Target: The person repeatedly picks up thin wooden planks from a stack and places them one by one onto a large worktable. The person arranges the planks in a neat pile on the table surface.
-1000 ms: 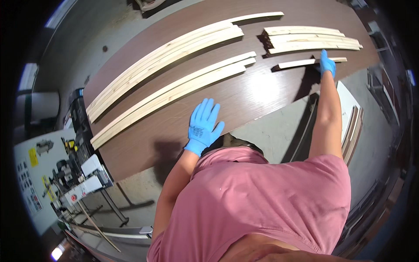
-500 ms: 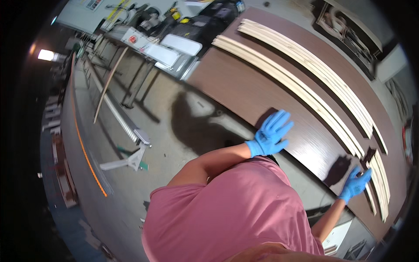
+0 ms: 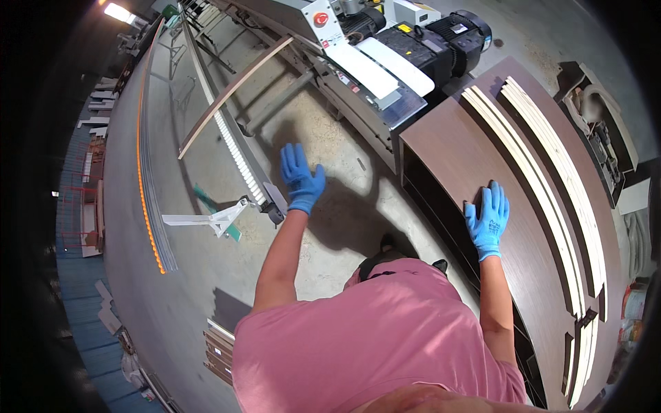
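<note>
My left hand (image 3: 301, 177), in a blue work glove, is held out over the concrete floor with its fingers stretched and nothing in it. Over the near edge of a dark brown table (image 3: 447, 148) is my right hand (image 3: 489, 219), gloved the same way, its fingers spread and empty; whether it touches the top I cannot tell. To its right lie two rows of long pale wood strips, a nearer row (image 3: 530, 182) and a farther row (image 3: 561, 165). Shorter strips (image 3: 585, 354) lie at the table's near right end.
A machine with black motors (image 3: 460, 43) and a red stop button (image 3: 320, 19) stands beyond the table. A long roller rail (image 3: 237, 155) runs along the left, with a curved wooden strip (image 3: 231, 100) across it. Brown boards (image 3: 219, 352) lie low at the left.
My view has swung left toward the machine and roller rail. My left hand has moved off the table to over the floor. My right hand has left the short strips and opened out.
</note>
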{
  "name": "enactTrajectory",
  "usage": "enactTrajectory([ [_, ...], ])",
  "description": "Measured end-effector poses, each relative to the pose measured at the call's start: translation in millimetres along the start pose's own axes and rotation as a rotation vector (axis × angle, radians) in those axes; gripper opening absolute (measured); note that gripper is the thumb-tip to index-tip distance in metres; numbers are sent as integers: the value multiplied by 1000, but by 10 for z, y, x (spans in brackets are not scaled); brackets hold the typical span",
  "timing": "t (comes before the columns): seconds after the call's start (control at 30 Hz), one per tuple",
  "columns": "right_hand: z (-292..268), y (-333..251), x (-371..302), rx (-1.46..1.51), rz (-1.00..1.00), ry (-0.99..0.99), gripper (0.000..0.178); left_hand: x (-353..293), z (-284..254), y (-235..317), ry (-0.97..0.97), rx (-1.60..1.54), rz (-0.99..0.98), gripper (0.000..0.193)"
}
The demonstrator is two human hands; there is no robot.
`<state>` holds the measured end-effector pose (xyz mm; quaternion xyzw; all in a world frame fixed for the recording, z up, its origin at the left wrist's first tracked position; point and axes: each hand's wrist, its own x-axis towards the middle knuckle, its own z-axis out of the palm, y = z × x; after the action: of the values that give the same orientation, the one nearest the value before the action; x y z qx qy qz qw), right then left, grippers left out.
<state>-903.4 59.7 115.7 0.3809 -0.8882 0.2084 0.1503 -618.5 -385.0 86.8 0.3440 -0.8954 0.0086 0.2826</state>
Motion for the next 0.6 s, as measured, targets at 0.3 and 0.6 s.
enactTrajectory([
  [0.3,143,-15,23,-69,-20,0,54,587,-8,-1479,-157,287,-206,100],
  [0.6,195,16,6,-100,-30,-2,54,1457,179,-2231,-148,409,-221,102],
])
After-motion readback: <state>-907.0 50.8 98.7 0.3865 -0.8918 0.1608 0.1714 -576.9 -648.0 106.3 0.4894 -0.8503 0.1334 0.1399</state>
